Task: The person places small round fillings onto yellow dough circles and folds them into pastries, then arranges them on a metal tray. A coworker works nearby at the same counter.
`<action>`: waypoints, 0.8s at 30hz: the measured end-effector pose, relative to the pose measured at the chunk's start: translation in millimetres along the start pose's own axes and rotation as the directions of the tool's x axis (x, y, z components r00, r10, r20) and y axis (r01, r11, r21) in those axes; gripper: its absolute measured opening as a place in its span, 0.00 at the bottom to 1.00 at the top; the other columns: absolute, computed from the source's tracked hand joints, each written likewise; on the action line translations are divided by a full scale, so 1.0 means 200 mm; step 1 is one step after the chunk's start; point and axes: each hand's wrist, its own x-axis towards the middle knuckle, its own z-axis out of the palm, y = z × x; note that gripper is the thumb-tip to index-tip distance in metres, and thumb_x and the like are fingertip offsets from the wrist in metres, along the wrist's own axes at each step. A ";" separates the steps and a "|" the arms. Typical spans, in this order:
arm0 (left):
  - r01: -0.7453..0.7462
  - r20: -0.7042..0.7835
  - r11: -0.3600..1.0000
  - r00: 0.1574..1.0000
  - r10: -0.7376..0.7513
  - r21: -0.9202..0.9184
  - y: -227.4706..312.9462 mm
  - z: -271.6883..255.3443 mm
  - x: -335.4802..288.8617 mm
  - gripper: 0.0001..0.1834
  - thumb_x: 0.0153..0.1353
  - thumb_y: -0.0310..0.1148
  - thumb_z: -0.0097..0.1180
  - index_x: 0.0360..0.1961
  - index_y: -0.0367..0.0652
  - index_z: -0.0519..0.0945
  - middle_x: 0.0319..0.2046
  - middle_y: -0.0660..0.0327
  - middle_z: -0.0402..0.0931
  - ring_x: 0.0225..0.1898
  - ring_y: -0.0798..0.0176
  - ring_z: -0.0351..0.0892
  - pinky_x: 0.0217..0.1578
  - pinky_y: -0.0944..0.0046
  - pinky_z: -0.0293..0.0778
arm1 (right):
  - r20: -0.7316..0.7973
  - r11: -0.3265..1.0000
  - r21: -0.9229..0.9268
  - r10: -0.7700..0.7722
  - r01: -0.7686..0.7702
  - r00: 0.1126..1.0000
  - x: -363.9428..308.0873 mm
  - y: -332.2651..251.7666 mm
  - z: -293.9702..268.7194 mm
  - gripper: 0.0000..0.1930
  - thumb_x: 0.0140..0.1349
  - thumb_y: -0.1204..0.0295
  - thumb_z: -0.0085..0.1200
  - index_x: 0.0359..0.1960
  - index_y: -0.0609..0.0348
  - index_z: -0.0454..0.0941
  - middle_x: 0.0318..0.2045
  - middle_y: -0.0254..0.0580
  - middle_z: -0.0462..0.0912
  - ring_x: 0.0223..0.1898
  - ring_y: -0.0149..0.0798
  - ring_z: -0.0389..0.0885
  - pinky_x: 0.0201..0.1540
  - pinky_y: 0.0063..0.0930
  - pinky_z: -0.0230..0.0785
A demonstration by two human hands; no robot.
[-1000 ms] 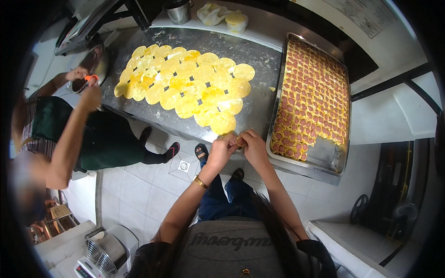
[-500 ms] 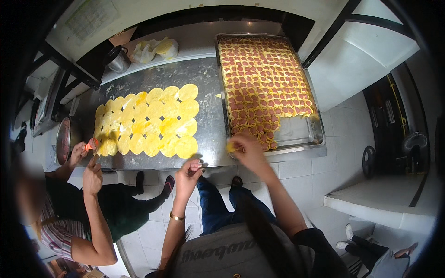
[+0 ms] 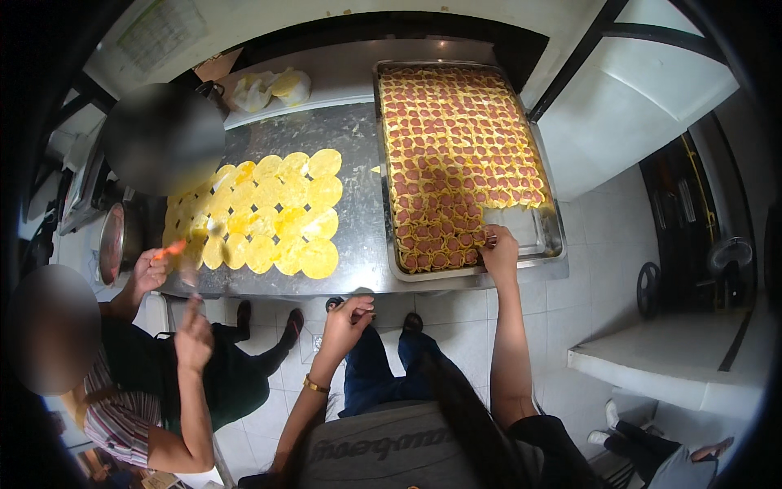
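Observation:
A large metal tray at the right of the table holds tight rows of small yellow-wrapped dumplings with pink filling on top. My right hand is at the bare corner of the tray, fingertips pinched against the end of the nearest rows. Its fingers hide whatever lies between them. My left hand hovers just off the table's front edge, fingers curled and thumb pressed in; I cannot make out anything in it. Left of the tray, flat round yellow wrappers lie in overlapping rows on the metal table.
At the left a co-worker's hands hold an orange-handled tool and a blurred utensil beside a metal bowl of pink filling. Another person's head leans over the far left. Bagged wrappers sit on the back ledge.
My right hand has carried a yellow-wrapped piece from the table's edge rightward to the tray's gap. My left hand has shifted slightly right. Another person's head has come in at the far left.

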 end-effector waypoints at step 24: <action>0.046 -0.178 0.960 0.984 0.004 0.277 -0.01 -0.15 -0.22 0.14 0.53 0.26 0.56 0.43 0.44 0.76 0.37 0.54 0.78 0.37 0.49 0.79 0.39 0.56 0.74 | -0.047 0.814 -0.118 -0.577 0.569 0.816 0.07 -0.60 -0.31 0.11 0.42 0.88 0.45 0.27 0.62 0.74 0.26 0.45 0.76 0.31 0.48 0.74 0.34 0.37 0.67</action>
